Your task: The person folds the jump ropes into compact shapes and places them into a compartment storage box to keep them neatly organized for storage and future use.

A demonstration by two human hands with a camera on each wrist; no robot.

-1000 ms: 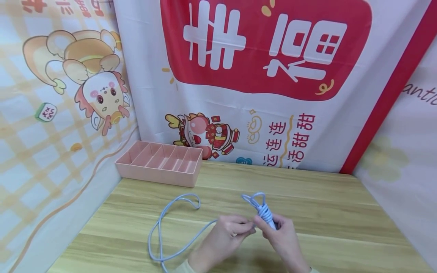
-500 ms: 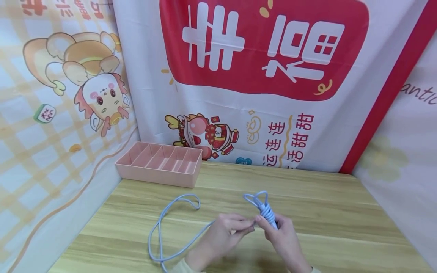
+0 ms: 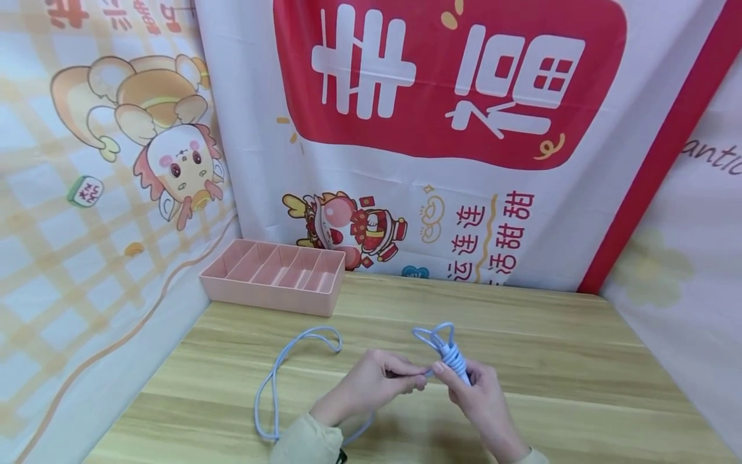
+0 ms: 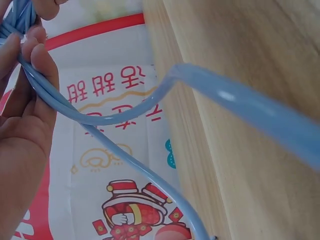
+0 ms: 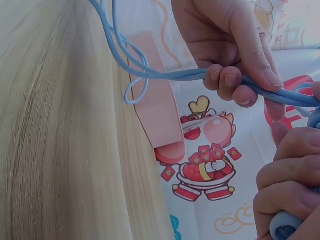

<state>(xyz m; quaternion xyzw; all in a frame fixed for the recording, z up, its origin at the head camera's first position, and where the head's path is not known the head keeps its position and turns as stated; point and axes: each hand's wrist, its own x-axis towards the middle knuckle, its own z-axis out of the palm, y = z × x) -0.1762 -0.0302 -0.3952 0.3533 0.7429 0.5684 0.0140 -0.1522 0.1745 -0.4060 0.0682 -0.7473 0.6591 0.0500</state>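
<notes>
My left hand (image 3: 377,383) pinches a doubled stretch of light-blue cord (image 5: 185,75) between thumb and fingers. Just to its right, my right hand (image 3: 480,396) grips the wound bundle (image 3: 452,357) of the same cord, with small loops sticking out at its far end. A pale tube-like end (image 5: 284,220) with a hollow opening shows below the curled right fingers in the right wrist view. From my left hand the loose length of cord (image 4: 250,105) trails away and curves over the table's left side; part of it is hidden behind my left forearm.
A pink divided tray (image 3: 269,293) stands at the table's back left, against the printed cloth wall (image 3: 429,174). Cloth walls also enclose the left and right sides. Bare wood tabletop (image 3: 556,361) extends to the right of my hands.
My left hand has shifted slightly up and left, and its sleeve now covers part of the trailing cord. My right hand keeps its grip on the bundle, nearly in place.
</notes>
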